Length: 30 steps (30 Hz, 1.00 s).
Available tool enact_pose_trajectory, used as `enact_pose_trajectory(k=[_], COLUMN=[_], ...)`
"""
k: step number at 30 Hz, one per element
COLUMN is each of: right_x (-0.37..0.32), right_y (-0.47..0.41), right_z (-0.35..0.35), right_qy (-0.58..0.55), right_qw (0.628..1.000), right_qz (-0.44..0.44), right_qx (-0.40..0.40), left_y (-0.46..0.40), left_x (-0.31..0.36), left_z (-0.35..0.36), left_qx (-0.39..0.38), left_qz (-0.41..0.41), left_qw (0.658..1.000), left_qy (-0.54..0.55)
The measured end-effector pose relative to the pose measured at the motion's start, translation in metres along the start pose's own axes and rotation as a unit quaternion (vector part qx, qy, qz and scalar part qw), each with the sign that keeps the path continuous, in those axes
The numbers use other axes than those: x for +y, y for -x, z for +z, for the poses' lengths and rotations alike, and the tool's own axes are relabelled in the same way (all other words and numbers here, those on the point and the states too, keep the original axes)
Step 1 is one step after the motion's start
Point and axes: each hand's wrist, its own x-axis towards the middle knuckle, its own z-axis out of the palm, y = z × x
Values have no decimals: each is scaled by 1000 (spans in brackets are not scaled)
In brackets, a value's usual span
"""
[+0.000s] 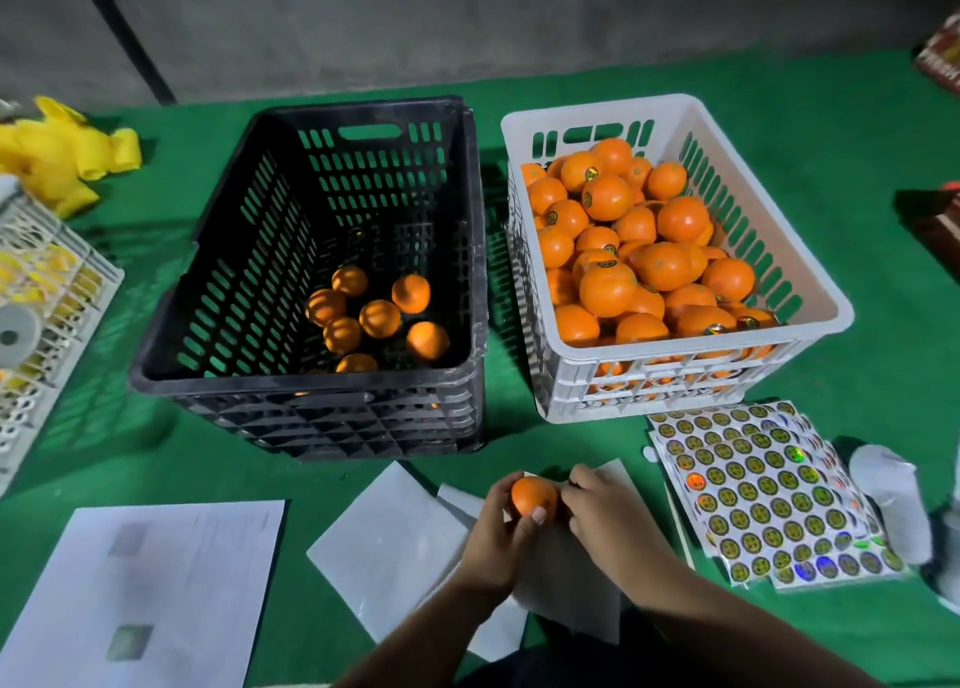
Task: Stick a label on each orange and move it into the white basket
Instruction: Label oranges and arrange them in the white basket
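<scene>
An orange point(533, 496) sat low in the frame, just right of centre, held above white paper sheets point(395, 547) on the green desk point(852, 178). It was round, so no long axis could be told, and neither its stem end nor any label on it showed. The left hand point(500, 523) came up from the bottom edge with the forearm angled toward the upper right, its fingers curled round the orange's left and lower side and the thumb tip lying on the front, so that grip was clamped on the fruit. The right hand point(602, 508) reached in from the lower right, knuckles up, fingertips bunched against the orange's right side; whether they pinched a label could not be told. Directly above the hands stood the white basket point(821, 318), piled with oranges, several showing round stickers. To its left, touching or nearly so, stood a black crate point(311, 396) with a few oranges on its floor. Sheets of round holographic labels point(763, 495) lay at the lower right, just below the white basket. A printed paper point(156, 594) lay at the lower left, a yellow bag point(67, 157) at the upper left, and another white basket point(78, 271) showed at the left edge.
</scene>
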Motion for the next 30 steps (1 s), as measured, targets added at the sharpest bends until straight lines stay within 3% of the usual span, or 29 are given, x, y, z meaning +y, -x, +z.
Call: enact_pose_trajectory(k=[13,19,24,30], right_x=[-3,10,10,5], right_y=[-1,-6,-13,4], right_z=[6,17,16,-28], right_qy=[12,-155,-175,-373], right_qw=[999,983,978,898], right_qz=[-31,61,69,164], right_qx=[11,73,89,165], left_y=[-11,-13,-14,-8], left_x=[-21,-23,-23,-10], left_z=[-3,-4,-6,-5], left_qx=[17,7,-2,-10], left_qz=[-11,-10,-11,-10], left_qw=[1000,1000,1000,999], left_qy=[20,19,15,42])
